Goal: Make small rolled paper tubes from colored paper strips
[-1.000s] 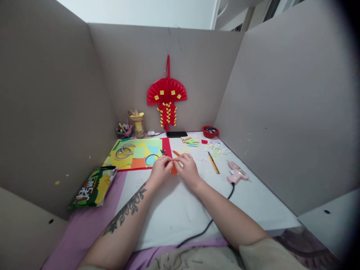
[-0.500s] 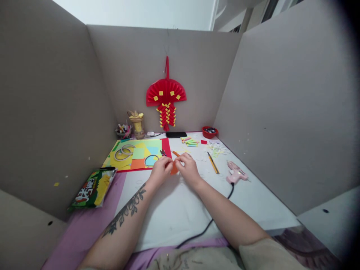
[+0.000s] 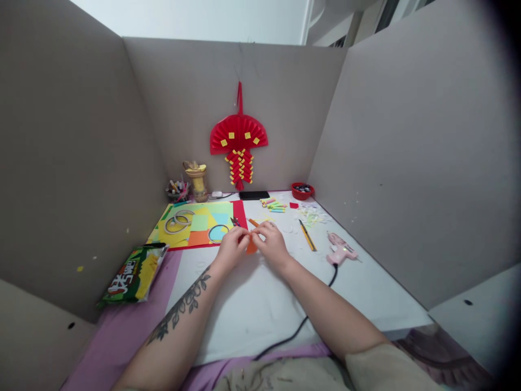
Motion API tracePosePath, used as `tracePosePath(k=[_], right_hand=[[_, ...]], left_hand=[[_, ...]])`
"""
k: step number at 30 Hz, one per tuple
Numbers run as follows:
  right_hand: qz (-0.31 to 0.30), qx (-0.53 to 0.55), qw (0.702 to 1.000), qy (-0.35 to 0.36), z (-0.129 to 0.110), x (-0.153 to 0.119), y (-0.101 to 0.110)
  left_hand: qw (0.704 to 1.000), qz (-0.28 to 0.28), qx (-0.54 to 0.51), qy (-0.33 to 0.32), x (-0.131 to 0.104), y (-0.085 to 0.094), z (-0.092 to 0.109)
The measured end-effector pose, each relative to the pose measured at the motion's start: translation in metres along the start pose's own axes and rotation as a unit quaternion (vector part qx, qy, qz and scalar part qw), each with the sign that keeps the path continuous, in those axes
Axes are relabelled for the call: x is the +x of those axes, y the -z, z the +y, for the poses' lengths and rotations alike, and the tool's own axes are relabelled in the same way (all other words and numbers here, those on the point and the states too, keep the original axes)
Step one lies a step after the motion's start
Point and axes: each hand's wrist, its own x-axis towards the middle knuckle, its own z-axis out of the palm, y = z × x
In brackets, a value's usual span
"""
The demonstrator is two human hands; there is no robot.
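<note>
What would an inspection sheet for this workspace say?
Surface: white sheet over a purple cloth.
Job's things: small orange piece; utility knife lying to the right.
Clutter: paper scraps at right, snack bag at left.
Hands: left hand and right hand pinch the orange piece.
Cables: black cord from the pink glue gun, passing beneath the right forearm.
Surroundings: grey panels on three sides; red ornament hanging at the back.

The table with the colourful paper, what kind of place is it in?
Probably a little craft corner, walled by grey panels. The pink glue gun, the yellow cutter knife and the coloured paper suggest people make things here.
</note>
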Motion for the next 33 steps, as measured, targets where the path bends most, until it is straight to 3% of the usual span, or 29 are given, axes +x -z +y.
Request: tracePosePath(k=[6, 9, 12, 15, 18, 20, 23, 25, 27, 31, 33], right_hand=[[-0.007, -0.024, 1.0, 0.011, 0.0, -0.001, -0.004], [0.022, -0.026, 0.999, -0.013, 0.008, 0.005, -0.001], [0.086, -0.039, 0.992, -0.088, 0.035, 0.016, 0.02], [0.142, -0.128, 0.958, -0.214, 0.076, 0.023, 0.055], [0.1, -0.234, 0.913, -0.319, 0.102, 0.023, 0.078], [0.077, -0.228, 0.916, -0.321, 0.1, 0.021, 0.077], [0.012, -0.023, 0.967, -0.255, 0.074, 0.018, 0.052], [-0.08, 0.157, 0.955, -0.238, 0.053, 0.014, 0.03], [-0.134, 0.233, 0.928, -0.256, 0.041, 0.008, 0.012], [-0.189, 0.161, 0.923, -0.293, 0.049, -0.005, -0.004], [-0.224, 0.071, 0.929, -0.285, 0.058, -0.01, -0.006]], left_hand=[[1.0, 0.001, -0.001, 0.002, 0.0, 0.001, 0.001], [1.0, 0.008, -0.015, 0.019, 0.001, 0.002, 0.0], [0.995, 0.036, -0.055, 0.073, 0.003, 0.005, -0.003], [0.984, 0.069, -0.1, 0.127, 0.006, 0.006, -0.009], [0.976, 0.074, -0.132, 0.158, 0.008, 0.004, -0.015], [0.972, 0.063, -0.147, 0.174, 0.008, 0.001, -0.018], [0.967, 0.045, -0.163, 0.192, 0.006, -0.003, -0.022], [0.966, 0.033, -0.16, 0.199, 0.006, -0.003, -0.024], [0.969, 0.033, -0.132, 0.206, 0.006, -0.002, -0.024], [0.977, 0.059, -0.046, 0.2, 0.006, 0.001, -0.02], [0.985, 0.028, -0.011, 0.172, 0.004, 0.0, -0.018]])
